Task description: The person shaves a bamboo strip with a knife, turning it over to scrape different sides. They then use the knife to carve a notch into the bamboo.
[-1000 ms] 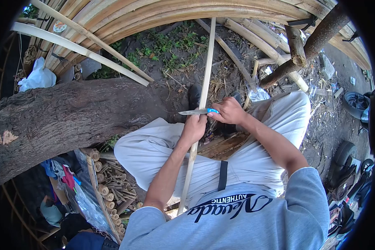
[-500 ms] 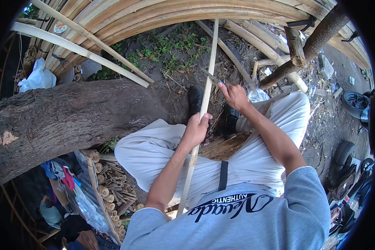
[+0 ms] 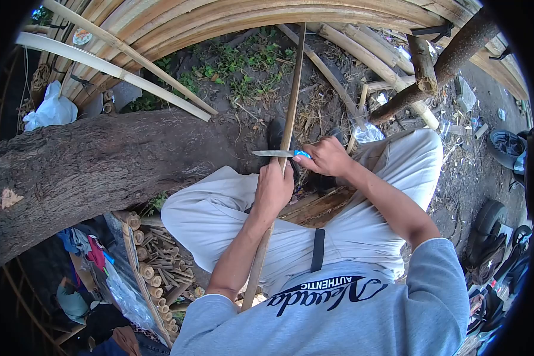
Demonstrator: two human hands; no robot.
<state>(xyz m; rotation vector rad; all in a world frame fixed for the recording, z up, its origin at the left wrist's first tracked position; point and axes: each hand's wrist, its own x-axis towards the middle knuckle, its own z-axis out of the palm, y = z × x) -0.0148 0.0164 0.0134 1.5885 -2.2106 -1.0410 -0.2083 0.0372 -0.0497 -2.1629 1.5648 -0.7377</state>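
Note:
A long bamboo strip (image 3: 293, 98) runs from my waist up toward the stacked bamboo, its darker face showing. My left hand (image 3: 274, 188) is wrapped round it near the middle, in front of my knees. In my right hand (image 3: 326, 156) is a knife (image 3: 273, 153) with a blue patterned handle. Its blade lies across the strip just above my left fist, the tip pointing left. The fingers of my right hand close round the handle, partly hiding it.
Bundled bamboo strips (image 3: 219, 24) arch across the top. A thick tree trunk (image 3: 101, 172) lies at left, with cut bamboo pieces (image 3: 166, 261) below it. A forked branch (image 3: 451, 59) stands at upper right. Motorbike wheels (image 3: 491, 221) are at far right. A person (image 3: 72, 304) appears at lower left.
The knife has come down and left, from beside the upper strip to just above my left hand. The strip has turned from its pale face to its darker one.

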